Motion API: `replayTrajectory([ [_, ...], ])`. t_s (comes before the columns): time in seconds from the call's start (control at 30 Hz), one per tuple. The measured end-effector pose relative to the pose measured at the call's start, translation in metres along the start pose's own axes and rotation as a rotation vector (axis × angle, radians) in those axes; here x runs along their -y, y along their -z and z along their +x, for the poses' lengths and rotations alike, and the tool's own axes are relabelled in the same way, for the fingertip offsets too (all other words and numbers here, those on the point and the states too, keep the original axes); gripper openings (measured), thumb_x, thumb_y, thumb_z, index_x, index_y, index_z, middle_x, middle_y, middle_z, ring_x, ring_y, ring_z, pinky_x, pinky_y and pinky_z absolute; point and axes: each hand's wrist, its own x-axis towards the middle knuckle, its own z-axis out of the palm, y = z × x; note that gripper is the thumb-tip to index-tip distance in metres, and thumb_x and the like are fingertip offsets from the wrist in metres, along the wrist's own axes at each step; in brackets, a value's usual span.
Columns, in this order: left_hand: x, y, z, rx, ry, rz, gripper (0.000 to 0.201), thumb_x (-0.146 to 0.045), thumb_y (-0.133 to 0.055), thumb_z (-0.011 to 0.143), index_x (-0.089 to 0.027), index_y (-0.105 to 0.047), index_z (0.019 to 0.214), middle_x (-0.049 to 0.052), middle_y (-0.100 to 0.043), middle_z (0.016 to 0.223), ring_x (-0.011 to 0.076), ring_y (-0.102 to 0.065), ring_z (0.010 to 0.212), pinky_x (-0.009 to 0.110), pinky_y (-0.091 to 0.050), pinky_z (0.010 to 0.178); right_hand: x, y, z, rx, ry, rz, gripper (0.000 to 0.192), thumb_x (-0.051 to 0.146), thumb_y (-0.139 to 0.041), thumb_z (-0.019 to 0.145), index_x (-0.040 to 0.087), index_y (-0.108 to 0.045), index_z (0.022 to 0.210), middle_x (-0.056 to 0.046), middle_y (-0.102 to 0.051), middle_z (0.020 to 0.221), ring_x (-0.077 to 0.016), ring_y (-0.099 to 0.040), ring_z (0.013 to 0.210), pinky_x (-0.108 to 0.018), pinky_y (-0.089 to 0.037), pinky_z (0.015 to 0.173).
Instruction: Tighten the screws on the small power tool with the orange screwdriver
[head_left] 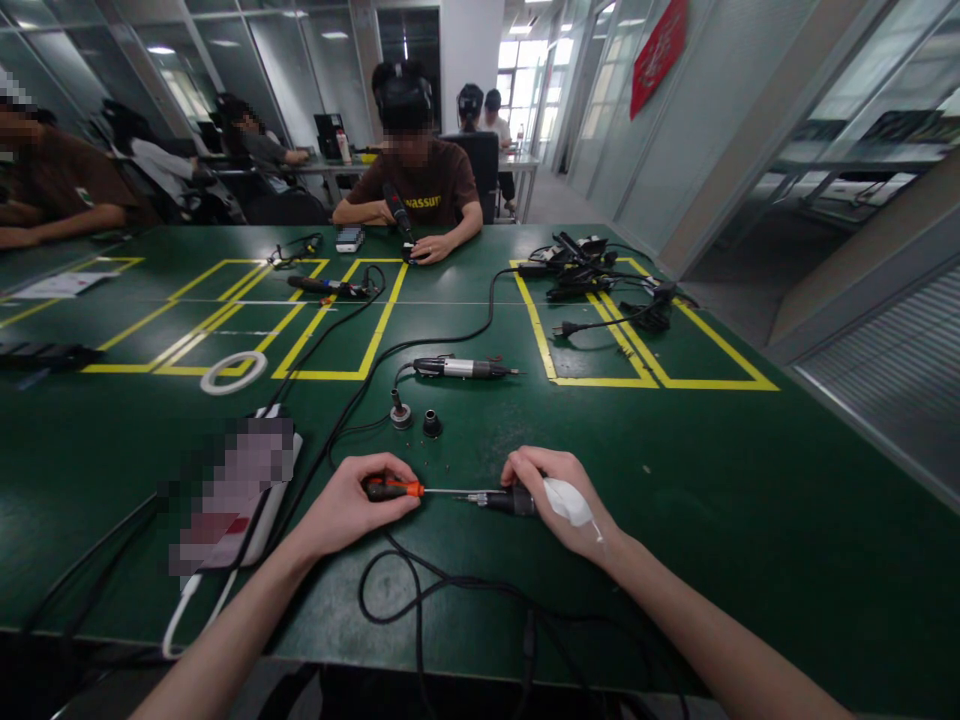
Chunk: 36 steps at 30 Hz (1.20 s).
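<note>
Lay on green table (750, 520), left to right: white ring (233, 371); left hand (349, 505), fingers wrapped around orange-handled screwdriver (420, 491); two small fittings (415, 417) just behind; right hand (559, 500), closed around black electric tool (506, 500); cable tangle (592, 275) far right

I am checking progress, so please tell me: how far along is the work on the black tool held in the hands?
Looks done: two small round parts lie loose on the green table, likely already removed. In hand: the left hand holds an orange-handled screwdriver, its tip at the black tool that the right hand grips. Left: a second similar tool lies untouched beyond.
</note>
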Motion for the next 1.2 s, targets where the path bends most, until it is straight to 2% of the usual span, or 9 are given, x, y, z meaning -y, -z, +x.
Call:
replayTrajectory([
  [0.5,0.0014,-0.0015,0.0002,0.006,-0.034,0.011,0.025,-0.038,-0.074,0.08,-0.014,-0.077,0.084,0.005,-0.076,0.082,0.0149,-0.068,0.077,0.023,-0.051,0.073,-0.0023,-0.0015,-0.0008,-0.009,0.009,0.01,0.048,0.044,-0.04,0.104,0.022,-0.064,0.068,-0.003,-0.071,0.071,-0.019,-0.066,0.068,-0.03,-0.047,0.071],
  [0.73,0.0034,0.0,0.0011,0.007,-0.147,0.048,0.019,-0.03,-0.077,0.074,-0.015,-0.072,0.084,0.003,-0.07,0.087,0.0141,-0.065,0.079,0.024,-0.05,0.075,-0.0019,-0.0022,-0.0004,-0.016,0.008,-0.002,0.049,0.044,-0.04,0.104,0.022,-0.064,0.068,-0.003,-0.07,0.07,-0.019,-0.066,0.067,-0.029,-0.047,0.07],
  [0.9,0.0059,-0.0001,-0.0005,0.019,-0.061,-0.013,0.02,-0.03,-0.076,0.074,-0.015,-0.069,0.083,0.002,-0.069,0.082,0.0128,-0.063,0.074,0.023,-0.049,0.071,0.0002,-0.001,0.0003,-0.014,0.013,-0.006,0.05,0.045,-0.039,0.104,0.022,-0.063,0.066,-0.003,-0.07,0.069,-0.0189,-0.066,0.066,-0.029,-0.047,0.069],
  [1.2,0.004,0.0001,0.001,-0.014,-0.004,-0.02,0.025,-0.036,-0.08,0.072,-0.015,-0.072,0.08,0.004,-0.074,0.082,0.0143,-0.067,0.074,0.024,-0.053,0.071,-0.0013,-0.0011,-0.001,-0.011,0.017,-0.002,0.049,0.043,-0.04,0.104,0.021,-0.064,0.068,-0.003,-0.071,0.07,-0.0185,-0.065,0.067,-0.03,-0.047,0.07],
])
